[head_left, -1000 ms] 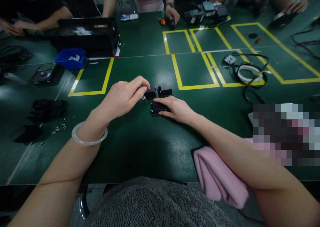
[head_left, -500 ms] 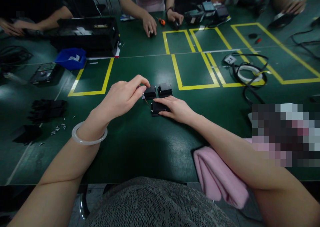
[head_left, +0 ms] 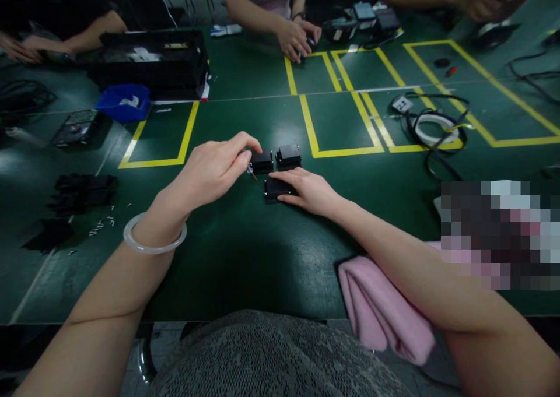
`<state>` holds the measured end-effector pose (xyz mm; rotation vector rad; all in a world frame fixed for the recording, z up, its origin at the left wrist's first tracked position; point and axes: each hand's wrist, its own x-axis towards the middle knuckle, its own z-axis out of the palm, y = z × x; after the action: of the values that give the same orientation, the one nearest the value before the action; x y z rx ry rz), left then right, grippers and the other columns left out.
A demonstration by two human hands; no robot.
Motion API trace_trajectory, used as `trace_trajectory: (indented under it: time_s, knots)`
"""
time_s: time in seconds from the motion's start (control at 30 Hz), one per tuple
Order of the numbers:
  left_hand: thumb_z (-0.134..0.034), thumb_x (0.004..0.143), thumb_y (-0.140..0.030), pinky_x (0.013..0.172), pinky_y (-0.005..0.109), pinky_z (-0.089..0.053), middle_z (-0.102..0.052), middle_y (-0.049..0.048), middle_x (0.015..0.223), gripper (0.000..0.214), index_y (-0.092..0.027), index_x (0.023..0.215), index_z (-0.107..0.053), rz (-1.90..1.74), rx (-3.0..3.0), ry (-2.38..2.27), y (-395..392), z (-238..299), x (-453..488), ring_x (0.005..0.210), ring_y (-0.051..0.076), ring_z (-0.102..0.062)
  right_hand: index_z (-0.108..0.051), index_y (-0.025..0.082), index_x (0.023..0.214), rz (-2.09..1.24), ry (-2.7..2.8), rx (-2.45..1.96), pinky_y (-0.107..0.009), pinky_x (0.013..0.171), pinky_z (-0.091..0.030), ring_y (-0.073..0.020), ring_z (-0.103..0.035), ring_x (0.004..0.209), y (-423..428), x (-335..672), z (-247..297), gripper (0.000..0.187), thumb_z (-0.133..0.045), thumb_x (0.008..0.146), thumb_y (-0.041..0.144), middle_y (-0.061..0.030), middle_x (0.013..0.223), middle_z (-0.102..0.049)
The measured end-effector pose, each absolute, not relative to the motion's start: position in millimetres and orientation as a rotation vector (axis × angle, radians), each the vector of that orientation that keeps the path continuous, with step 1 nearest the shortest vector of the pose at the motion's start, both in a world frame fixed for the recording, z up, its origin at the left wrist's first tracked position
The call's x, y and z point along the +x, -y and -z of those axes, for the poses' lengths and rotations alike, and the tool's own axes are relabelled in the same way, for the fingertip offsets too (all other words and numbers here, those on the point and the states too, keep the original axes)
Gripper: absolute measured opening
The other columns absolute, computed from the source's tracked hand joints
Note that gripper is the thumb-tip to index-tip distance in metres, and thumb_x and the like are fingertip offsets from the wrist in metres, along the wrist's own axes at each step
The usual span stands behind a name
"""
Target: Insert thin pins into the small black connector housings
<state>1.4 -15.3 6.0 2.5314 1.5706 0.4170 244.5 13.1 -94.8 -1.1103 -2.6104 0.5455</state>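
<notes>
My left hand (head_left: 214, 169) is closed in a pinch on a small screwdriver (head_left: 252, 173), whose thin shaft slants down to the near black block (head_left: 274, 189). My right hand (head_left: 308, 190) lies over that block and holds it down on the green table (head_left: 245, 251), fingers curled round its edge. Two more small black blocks, one on the left (head_left: 263, 161) and one on the right (head_left: 289, 155), sit side by side just beyond, touching my left fingertips.
A pink cloth (head_left: 385, 309) hangs over the near table edge. Yellow tape boxes (head_left: 336, 120) mark the table. Coiled cables (head_left: 433, 130) lie right, a blue tray (head_left: 123, 101), black crate (head_left: 153, 59) and loose black parts (head_left: 83, 190) left. Other people's hands (head_left: 297, 35) work at the far side.
My hands have hardly moved. Across the table, another person's hands came together at the yellow box corner, and a hand at the far right rose.
</notes>
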Motion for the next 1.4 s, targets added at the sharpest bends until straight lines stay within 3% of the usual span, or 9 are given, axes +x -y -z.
trace_trajectory:
  time_s: [0.23,0.5,0.7,1.17,1.4]
  knots:
    - [-0.040,0.107,-0.036,0.062,0.030,-0.035,-0.066,0.0012,0.076,0.040,-0.019,0.129,-0.069,-0.429,2.511,-1.573,15.7,-6.9,2.2,0.065,0.017,-0.059,-0.058,0.018,0.157,-0.558,2.626,-1.135,-0.048,0.105,-0.057,-0.0335,-0.067,0.129,-12.3,243.5,92.2,0.058,-0.071,0.100,0.026,-0.0167,0.144,-0.071]
    - [-0.036,0.104,-0.033,0.066,0.031,-0.040,-0.072,0.0051,0.087,0.043,-0.018,0.128,-0.069,-0.377,2.546,-1.547,15.6,-9.2,1.2,0.074,0.020,-0.064,-0.054,0.017,0.160,-0.552,2.648,-1.150,-0.047,0.107,-0.056,-0.0335,-0.066,0.130,-12.4,243.6,91.1,0.062,-0.069,0.101,0.028,-0.0166,0.146,-0.071]
    - [-0.035,0.105,-0.036,0.066,0.031,-0.039,-0.069,0.0038,0.082,0.048,-0.016,0.135,-0.067,-0.347,2.557,-1.550,17.0,-10.7,3.4,0.068,0.019,-0.060,-0.053,0.014,0.161,-0.554,2.654,-1.168,-0.048,0.108,-0.056,-0.0345,-0.065,0.132,-12.7,242.9,90.4,0.064,-0.070,0.101,0.027,-0.0184,0.146,-0.070]
    - [-0.037,0.105,-0.031,0.062,0.029,-0.035,-0.062,0.0007,0.074,0.042,-0.015,0.130,-0.067,-0.413,2.536,-1.505,17.2,-8.3,2.1,0.062,0.016,-0.055,-0.056,0.018,0.160,-0.541,2.624,-1.132,-0.047,0.107,-0.057,-0.0334,-0.067,0.130,-14.1,244.5,95.5,0.061,-0.070,0.101,0.030,-0.0164,0.146,-0.071]
    - [-0.038,0.106,-0.033,0.059,0.028,-0.033,-0.059,-0.0009,0.070,0.040,-0.016,0.128,-0.067,-0.407,2.535,-1.535,17.1,-8.1,3.5,0.058,0.015,-0.052,-0.055,0.015,0.160,-0.546,2.633,-1.147,-0.049,0.107,-0.057,-0.0347,-0.067,0.130,-14.0,243.2,94.1,0.063,-0.071,0.101,0.028,-0.0181,0.146,-0.071]
